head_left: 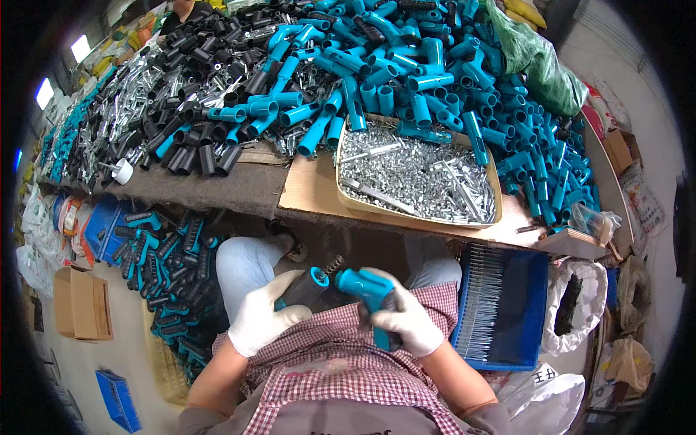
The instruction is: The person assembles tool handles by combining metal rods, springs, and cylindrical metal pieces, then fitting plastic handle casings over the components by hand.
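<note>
Both my hands wear white gloves and meet above my lap. My left hand (262, 319) is closed around a dark grip-like part with a teal rim (303, 288). A metal coil spring (333, 265) sticks out beside that rim, toward the right. My right hand (415, 325) grips a teal and black pistol-shaped handle (367, 287), its upper end close to the spring. Whether spring and handle touch is hard to tell. My fingers hide part of both pieces.
A workbench (304, 188) ahead bears heaped teal handles (428, 58), black tubes (206, 145) and a tray (428, 220) of small metal parts. At right stands a blue bin (522, 304) of metal rods (480, 304). Finished-looking handles (174, 254) pile at left, near a cardboard box (85, 304).
</note>
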Demonstrator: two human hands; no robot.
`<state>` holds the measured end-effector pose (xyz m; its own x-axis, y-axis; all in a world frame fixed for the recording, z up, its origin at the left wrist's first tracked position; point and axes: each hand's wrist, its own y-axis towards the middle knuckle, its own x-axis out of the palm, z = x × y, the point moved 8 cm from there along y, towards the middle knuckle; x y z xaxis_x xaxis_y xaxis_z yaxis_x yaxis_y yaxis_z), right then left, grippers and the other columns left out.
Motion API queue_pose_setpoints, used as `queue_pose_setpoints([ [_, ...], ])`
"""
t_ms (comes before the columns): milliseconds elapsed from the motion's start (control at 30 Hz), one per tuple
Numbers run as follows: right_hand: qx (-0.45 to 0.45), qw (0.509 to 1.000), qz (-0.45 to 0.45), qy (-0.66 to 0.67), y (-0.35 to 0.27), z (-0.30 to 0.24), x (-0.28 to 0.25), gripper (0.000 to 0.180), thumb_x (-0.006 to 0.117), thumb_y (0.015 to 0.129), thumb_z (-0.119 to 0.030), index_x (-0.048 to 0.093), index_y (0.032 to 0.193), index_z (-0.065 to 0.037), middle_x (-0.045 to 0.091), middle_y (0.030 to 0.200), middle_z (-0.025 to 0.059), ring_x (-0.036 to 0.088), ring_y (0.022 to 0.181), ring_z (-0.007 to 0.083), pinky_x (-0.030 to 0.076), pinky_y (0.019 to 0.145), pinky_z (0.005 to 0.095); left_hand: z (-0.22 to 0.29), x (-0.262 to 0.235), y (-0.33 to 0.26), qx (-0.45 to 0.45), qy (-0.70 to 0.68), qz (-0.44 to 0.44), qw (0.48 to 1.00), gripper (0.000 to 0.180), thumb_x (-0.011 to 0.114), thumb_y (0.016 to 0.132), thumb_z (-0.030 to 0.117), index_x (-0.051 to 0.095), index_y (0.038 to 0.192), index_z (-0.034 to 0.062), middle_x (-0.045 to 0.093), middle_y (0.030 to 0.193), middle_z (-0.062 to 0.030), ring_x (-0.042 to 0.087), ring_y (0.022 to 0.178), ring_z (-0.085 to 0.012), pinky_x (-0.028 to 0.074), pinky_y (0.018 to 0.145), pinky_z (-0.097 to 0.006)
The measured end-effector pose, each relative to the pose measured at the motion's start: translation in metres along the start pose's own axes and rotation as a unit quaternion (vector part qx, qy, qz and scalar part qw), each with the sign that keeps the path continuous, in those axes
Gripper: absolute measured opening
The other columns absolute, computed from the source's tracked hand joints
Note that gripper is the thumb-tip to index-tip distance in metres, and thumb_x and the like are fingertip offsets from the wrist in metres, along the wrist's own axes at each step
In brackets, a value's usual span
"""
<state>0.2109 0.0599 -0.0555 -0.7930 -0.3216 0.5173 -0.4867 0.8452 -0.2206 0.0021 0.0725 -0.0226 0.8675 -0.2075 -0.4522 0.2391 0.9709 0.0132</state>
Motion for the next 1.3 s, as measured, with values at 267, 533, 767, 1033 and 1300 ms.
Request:
queue_pose_setpoints([
  [267,-0.02,0.996,0.077,-0.032,-0.002,-0.027,-0.024,0.075,0.077,0.074,-0.038,0.048,0.13,0.001,0.064,0.099,0.014,0.063,0.08,0.0214,0.052,0.074,0.0348,0.019,-0.009,0.0,0.039,0.133,-0.058,0.989,0.057,0.08,0.075,0.031,0.06,0.123,0.007,0.069,0.1,-0.0187,0.068,0.091,-0.0352,0.053,0.08,-0.039],
  [533,-0.094,0.88,-0.048,-0.463,0.002,-0.065,0.002,0.044,0.068,0.077,-0.012,0.061,0.12,-0.005,0.065,0.101,0.0114,0.063,0.087,0.0193,0.05,0.081,0.034,0.029,-0.005,0.011,0.063,0.276,-0.192,0.94,0.057,0.075,0.079,0.043,0.06,0.122,0.0088,0.069,0.097,-0.0175,0.068,0.091,-0.0354,0.053,0.079,-0.041],
  [767,-0.479,0.437,-0.155,-0.745,-0.028,-0.074,0.085,0.039,0.059,0.073,-0.022,0.064,0.11,-0.011,0.059,0.089,0.0045,0.059,0.084,0.0207,0.048,0.08,0.0463,-0.031,0.031,-0.013,-0.221,-0.167,-0.423,0.863,0.087,0.075,0.073,0.063,0.056,0.13,-0.0003,0.066,0.087,-0.0078,0.064,0.069,-0.0153,0.052,0.062,-0.026],
  [1033,-0.526,0.399,-0.269,-0.702,-0.033,-0.069,0.091,0.039,0.057,0.074,-0.023,0.063,0.11,-0.01,0.061,0.094,0.0059,0.061,0.091,0.0227,0.05,0.088,0.0442,-0.035,0.042,-0.027,-0.232,-0.234,-0.515,0.791,0.093,0.073,0.072,0.067,0.055,0.125,-0.0077,0.06,0.08,-0.0035,0.057,0.063,-0.008,0.045,0.053,-0.021],
  [1300,-0.181,0.805,-0.161,-0.541,0.003,-0.048,0.037,0.053,0.08,0.071,-0.017,0.061,0.12,-0.006,0.067,0.091,0.0101,0.068,0.084,0.0276,0.055,0.078,0.0371,0.006,0.021,-0.009,-0.065,0.109,-0.365,0.922,0.065,0.074,0.082,0.04,0.055,0.128,-0.0013,0.068,0.113,-0.0189,0.066,0.103,-0.0314,0.049,0.093,-0.037],
])
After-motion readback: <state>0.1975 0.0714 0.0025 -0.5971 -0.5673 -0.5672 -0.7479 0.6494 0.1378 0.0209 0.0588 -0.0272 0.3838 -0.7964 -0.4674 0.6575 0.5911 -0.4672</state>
